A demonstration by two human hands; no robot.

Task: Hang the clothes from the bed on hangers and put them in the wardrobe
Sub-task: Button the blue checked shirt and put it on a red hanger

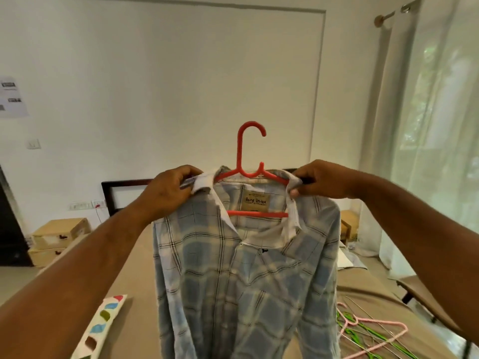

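hanging step nearly done: left hand (168, 189) and right hand (315, 181) each pinch the collar of the pale blue plaid cotton shirt (246, 268), seated on the red plastic hanger (250, 174) above the tan bed (137, 268); next, probably grasp hook, find wardrobe.

A light blue and cream checked cotton shirt (246, 275) hangs upright on a red plastic hanger (239, 156), held in the air over the beige bed (140, 281). The left hand (166, 193) and the right hand (318, 182) grip its collar ends. Its open neck shows a tan label. Thin pink and green hangers (368, 332) lie on the bed at the right.
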